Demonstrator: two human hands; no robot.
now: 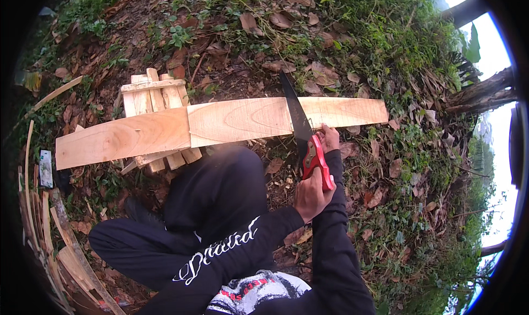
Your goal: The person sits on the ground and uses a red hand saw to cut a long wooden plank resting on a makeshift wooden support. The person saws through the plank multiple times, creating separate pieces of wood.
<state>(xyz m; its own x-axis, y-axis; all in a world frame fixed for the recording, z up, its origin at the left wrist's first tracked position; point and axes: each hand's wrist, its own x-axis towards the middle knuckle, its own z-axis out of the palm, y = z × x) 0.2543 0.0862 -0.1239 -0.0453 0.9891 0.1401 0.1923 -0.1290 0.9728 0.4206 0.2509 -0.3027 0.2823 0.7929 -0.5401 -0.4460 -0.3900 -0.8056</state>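
Observation:
A long pale wooden plank (165, 130) lies crosswise on the ground, propped on a stack of short slats (151, 94). A hand saw with a dark blade (295, 111) and red handle (315, 159) cuts across the plank near its right end. My left hand (309, 196) reaches over from the left and grips the red handle. At the plank's near edge, just right of the blade, sits my right hand (330, 138), its fingers curled on the wood. My knee in black trousers (220, 174) is bent just below the plank.
Dry leaves and green weeds (352, 34) cover the sloping ground. Curved wooden strips and offcuts (55, 243) pile up at the lower left, with a small white packet (46, 169) beside them. Dark tree trunks (485, 92) stand at the right.

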